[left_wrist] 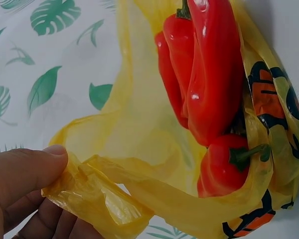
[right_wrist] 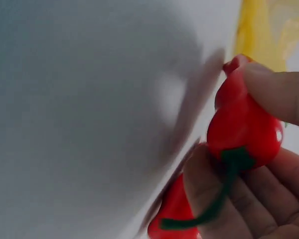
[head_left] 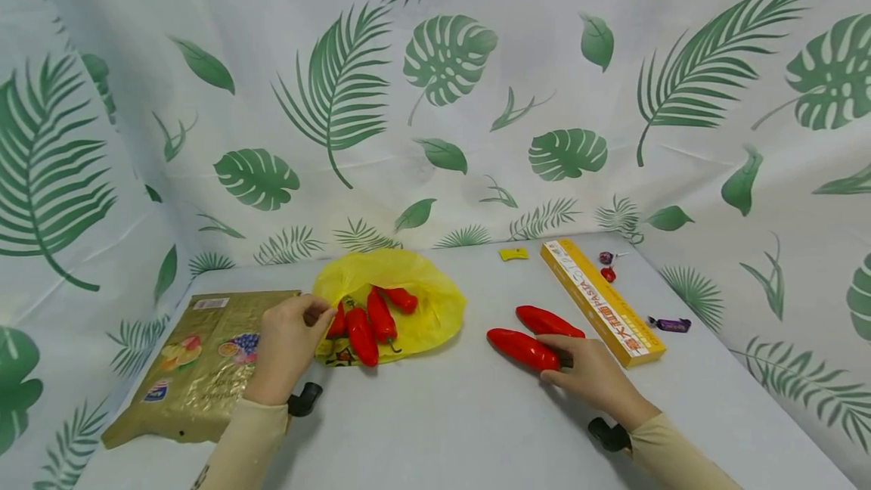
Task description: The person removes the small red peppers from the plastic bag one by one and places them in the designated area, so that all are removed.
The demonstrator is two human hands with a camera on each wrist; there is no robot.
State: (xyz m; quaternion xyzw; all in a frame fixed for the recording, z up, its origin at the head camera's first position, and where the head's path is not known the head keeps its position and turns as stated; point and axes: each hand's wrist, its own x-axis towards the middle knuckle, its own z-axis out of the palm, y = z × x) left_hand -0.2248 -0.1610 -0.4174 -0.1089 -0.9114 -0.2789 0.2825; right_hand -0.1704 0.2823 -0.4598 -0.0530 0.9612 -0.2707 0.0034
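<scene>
My left hand pinches the rim of a yellow plastic bag between thumb and fingers. The gathered film shows beside the thumb in the left wrist view. Several red peppers with green stems lie in the bag's mouth. To the right, my right hand grips a red pepper near its stem end. Its curved green stem hangs toward the right wrist camera. Another red pepper lies just behind the held one, partly hidden by the right hand.
A gold fruit-printed pouch lies left of the bag, partly under the left arm. A yellow pasta box is at the right. Beyond it lie two lollipops and a purple-wrapped candy. A small yellow packet sits at the back.
</scene>
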